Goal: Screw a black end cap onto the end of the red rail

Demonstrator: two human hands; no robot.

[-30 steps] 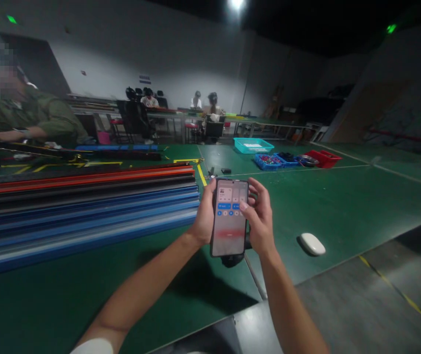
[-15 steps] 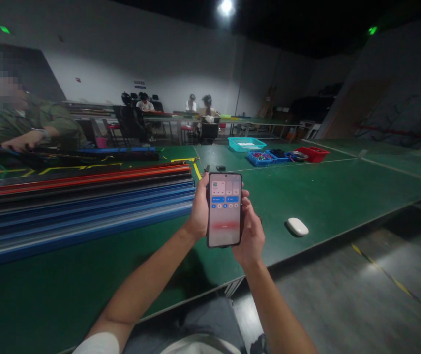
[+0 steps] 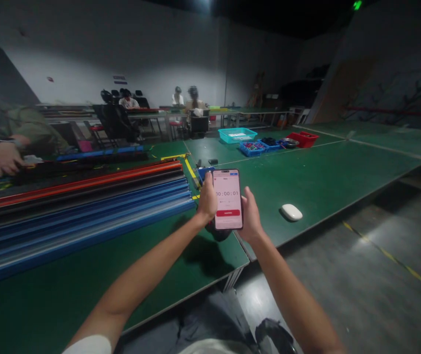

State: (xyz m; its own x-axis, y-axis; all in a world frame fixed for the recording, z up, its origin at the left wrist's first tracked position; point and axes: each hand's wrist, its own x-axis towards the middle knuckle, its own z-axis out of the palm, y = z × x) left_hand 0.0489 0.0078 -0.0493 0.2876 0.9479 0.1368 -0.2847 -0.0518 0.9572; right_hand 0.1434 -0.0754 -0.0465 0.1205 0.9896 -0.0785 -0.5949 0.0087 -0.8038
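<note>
Room dim; ceiling dark. A light glows at the top edge, above the grey wall; green sign lit, upper right. Green bench spans foreground. Beyond: black chairs, far table. Grey floor, right, bears a yellow-black stripe.

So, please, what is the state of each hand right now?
Left hand: closed, holding the phone at its left side.
Right hand: at the phone's right edge; grip cannot be told.

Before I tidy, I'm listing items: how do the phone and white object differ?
The phone is held between the left hand and right hand; the white object lies on the green table. The phone is rectangular with a lit screen; the white object is rounded and plain. Both show pale surfaces.
</note>
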